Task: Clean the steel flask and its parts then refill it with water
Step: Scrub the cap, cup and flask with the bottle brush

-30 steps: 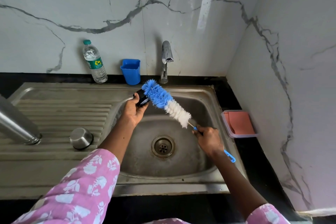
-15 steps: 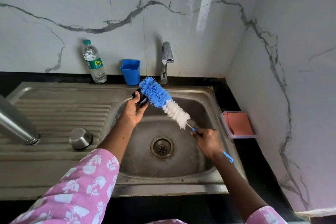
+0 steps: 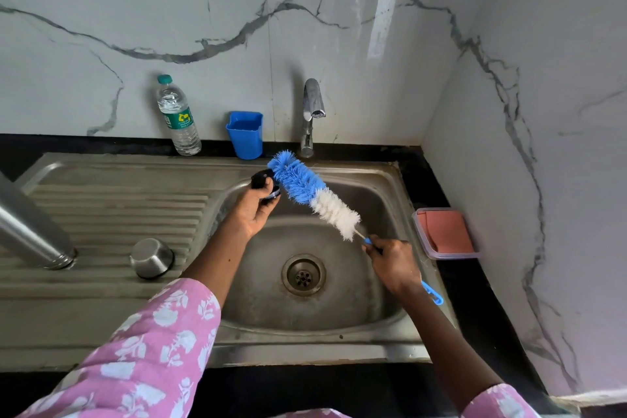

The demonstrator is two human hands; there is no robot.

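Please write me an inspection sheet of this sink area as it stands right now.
Surface: steel sink with ribbed drainboard; tap not running.
Job's things: steel flask lying on the drainboard; steel cup upside down beside it; black stopper against the bottle brush.
Clutter: water bottle, blue holder, tub with pink cloth.
Hands: left hand holds the stopper; right hand grips the brush handle.
Cables: nothing seen.
Surroundings: marble-look walls, black counter.

No legible text anywhere (only a blurred green label on the water bottle [image 3: 178,119]).
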